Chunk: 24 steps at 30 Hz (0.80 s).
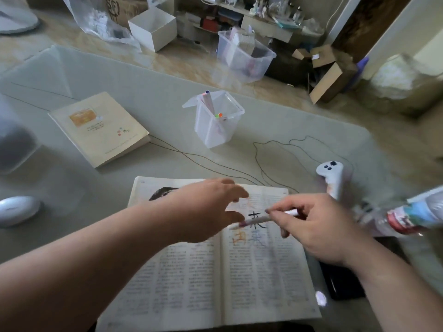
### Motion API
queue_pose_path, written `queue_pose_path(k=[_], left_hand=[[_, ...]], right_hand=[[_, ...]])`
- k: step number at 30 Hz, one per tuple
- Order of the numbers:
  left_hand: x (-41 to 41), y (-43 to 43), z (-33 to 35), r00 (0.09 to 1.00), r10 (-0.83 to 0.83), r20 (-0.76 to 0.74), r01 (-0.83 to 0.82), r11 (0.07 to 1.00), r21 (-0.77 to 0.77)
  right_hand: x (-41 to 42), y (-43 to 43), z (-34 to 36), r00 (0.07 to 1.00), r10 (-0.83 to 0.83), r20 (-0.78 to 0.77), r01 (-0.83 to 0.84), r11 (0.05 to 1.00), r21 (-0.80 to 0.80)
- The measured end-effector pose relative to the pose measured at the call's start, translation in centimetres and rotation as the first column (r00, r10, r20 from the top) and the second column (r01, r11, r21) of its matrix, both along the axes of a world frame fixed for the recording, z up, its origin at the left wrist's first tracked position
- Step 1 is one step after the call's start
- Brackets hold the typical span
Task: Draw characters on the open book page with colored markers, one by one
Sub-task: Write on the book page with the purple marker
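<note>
Done: three characters show clearly on the right page of the open book (pixel 191 283), just under the marker: a black character (pixel 251 214), an orange character (pixel 239 237) and a blue character (pixel 257 238). A fainter orange mark sits above them.
Left to do: judging by the bare print below the fingers, more characters remain, each likely in another colour.
Marker (pixel 254 221): a slim pale barrel with a reddish band near the tip. I cannot tell if it is capped.
Right hand (pixel 311 231): its fingers (pixel 280 210) pinch the marker's back half.
Left hand (pixel 206 209): its fingers (pixel 237 190) are spread and hold nothing, and its thumb is just beside the marker's tip.
Book: matte, yellowed paper, lying flat on the smooth, glossy bench (pixel 167 97).
Holder (pixel 213 130): clear, stiff plastic, well beyond the fingers, with spare markers inside.
</note>
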<state>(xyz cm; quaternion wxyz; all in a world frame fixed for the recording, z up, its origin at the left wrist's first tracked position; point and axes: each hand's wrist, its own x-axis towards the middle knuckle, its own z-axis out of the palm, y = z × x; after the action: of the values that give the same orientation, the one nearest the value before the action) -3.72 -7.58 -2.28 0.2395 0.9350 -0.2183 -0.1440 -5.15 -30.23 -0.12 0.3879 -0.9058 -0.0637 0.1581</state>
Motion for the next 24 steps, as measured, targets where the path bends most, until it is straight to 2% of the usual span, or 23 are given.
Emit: queue_pose_path(k=[1, 3, 5, 7, 8, 11, 13, 14, 16, 18, 19, 20, 22, 23, 24], left_hand=[[-0.3, -0.5, 0.1, 0.997, -0.017, -0.07, 0.018, 1.0, 0.005], [-0.7, -1.4, 0.1, 0.982, -0.038, -0.184, 0.026, 0.997, -0.068], [-1.1, -2.4, 0.2, 0.946, -0.064, -0.319, -0.018, 0.969, -0.247], [-1.2, -3.3, 0.6, 0.904, -0.067, -0.423, -0.119, 0.91, -0.398], [-1.2, -3.6, 0.7, 0.906, -0.055, -0.42, -0.135, 0.902, -0.409], [-0.9, -4.6, 0.5, 0.966, 0.039, -0.255, -0.121, 0.942, -0.313], [-1.0, -5.5, 0.7, 0.972, 0.053, -0.228, -0.132, 0.929, -0.346], [-1.1, -6.0, 0.7, 0.974, 0.035, -0.223, -0.118, 0.92, -0.374], [-1.2, -6.9, 0.5, 0.978, -0.013, -0.206, -0.07, 0.919, -0.388], [-1.1, -7.4, 0.1, 0.982, -0.029, -0.186, -0.037, 0.939, -0.342], [-1.0, -7.3, -0.1, 0.986, -0.036, -0.164, -0.014, 0.955, -0.295], [-0.8, -6.9, -0.3, 0.988, -0.05, -0.144, 0.015, 0.971, -0.239], [-0.2, -5.7, -0.9, 0.99, -0.057, -0.127, 0.042, 0.992, -0.119], [0.0, -4.9, -1.4, 0.992, -0.031, -0.125, 0.022, 0.997, -0.074], [0.2, -4.3, -1.8, 0.994, -0.003, -0.107, -0.002, 0.999, -0.045]], right_hand=[[-0.8, -0.6, 0.0, 0.997, -0.072, -0.018, 0.074, 0.986, 0.151], [-1.9, -1.6, -0.1, 0.973, -0.2, -0.112, 0.229, 0.859, 0.458], [-2.5, -2.3, -0.3, 0.943, -0.271, -0.192, 0.331, 0.718, 0.612], [-2.4, -3.2, -0.6, 0.923, -0.331, -0.195, 0.373, 0.651, 0.662], [-2.2, -3.6, -0.7, 0.916, -0.358, -0.181, 0.38, 0.63, 0.677], [-2.1, -4.0, -1.1, 0.906, -0.372, -0.201, 0.386, 0.537, 0.75], [-2.4, -3.8, -1.5, 0.925, -0.282, -0.254, 0.364, 0.468, 0.805], [-2.5, -3.7, -1.7, 0.936, -0.245, -0.253, 0.343, 0.48, 0.808], [-2.9, -3.3, -2.2, 0.954, -0.224, -0.199, 0.296, 0.597, 0.746], [-2.8, -3.0, -2.5, 0.957, -0.226, -0.181, 0.288, 0.661, 0.693], [-2.4, -3.2, -2.6, 0.948, -0.249, -0.195, 0.312, 0.631, 0.71], [-1.6, -4.1, -2.7, 0.917, -0.32, -0.237, 0.383, 0.544, 0.747], [0.5, -7.4, -2.3, 0.779, -0.534, -0.328, 0.534, 0.29, 0.794], [1.5, -9.4, -2.4, 0.723, -0.622, -0.299, 0.555, 0.266, 0.788], [2.0, -10.9, -2.6, 0.71, -0.672, -0.211, 0.553, 0.347, 0.757]])
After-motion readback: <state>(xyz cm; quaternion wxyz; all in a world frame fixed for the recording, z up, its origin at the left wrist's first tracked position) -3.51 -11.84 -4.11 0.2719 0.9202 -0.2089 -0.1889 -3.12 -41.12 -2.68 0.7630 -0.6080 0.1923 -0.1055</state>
